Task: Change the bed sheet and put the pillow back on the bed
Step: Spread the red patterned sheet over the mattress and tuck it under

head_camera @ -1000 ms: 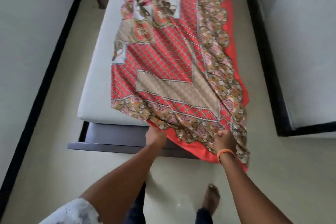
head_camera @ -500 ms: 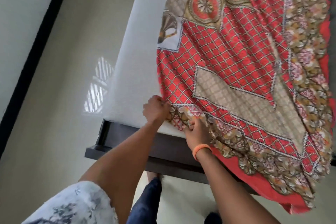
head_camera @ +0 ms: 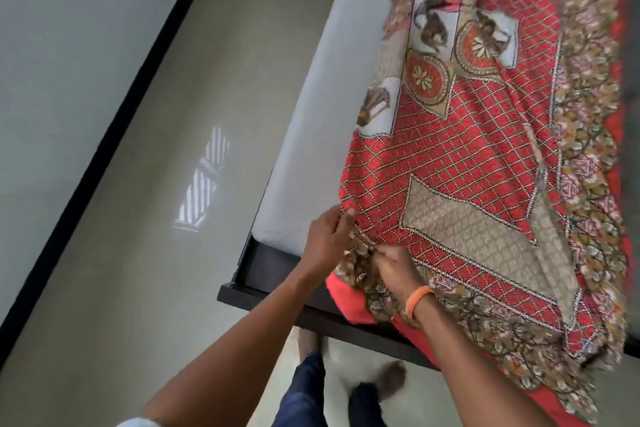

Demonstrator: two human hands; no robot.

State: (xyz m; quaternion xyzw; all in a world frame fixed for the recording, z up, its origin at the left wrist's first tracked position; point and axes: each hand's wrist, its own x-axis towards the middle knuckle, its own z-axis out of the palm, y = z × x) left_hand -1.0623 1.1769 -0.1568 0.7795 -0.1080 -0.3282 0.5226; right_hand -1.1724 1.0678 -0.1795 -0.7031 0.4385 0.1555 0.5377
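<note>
Both hands work at the near left corner of the bed sheet point(head_camera: 485, 166), close together at the foot of the bed: the left hand point(head_camera: 327, 239) has its fingers curled onto the sheet's left edge, pinching the red lattice cloth, and the right hand point(head_camera: 394, 269), just beside it and a little nearer, grips the bunched floral border, with an orange band point(head_camera: 417, 300) on its wrist. The sheet, red with a gold lattice, beige panels, round medallions and a brown floral border, lies crumpled along the right part of the mattress point(head_camera: 311, 135), its near end spilling over the dark bed frame point(head_camera: 273, 298) toward the floor. The left strip of the white mattress is bare. Left of the bed the pale floor point(head_camera: 138, 253) shows a striped patch of light point(head_camera: 204, 184), and farther left a black skirting line point(head_camera: 104, 163) runs under a grey wall. Below the arms, dark blue trouser legs point(head_camera: 304, 392) and blurred feet stand on the floor
</note>
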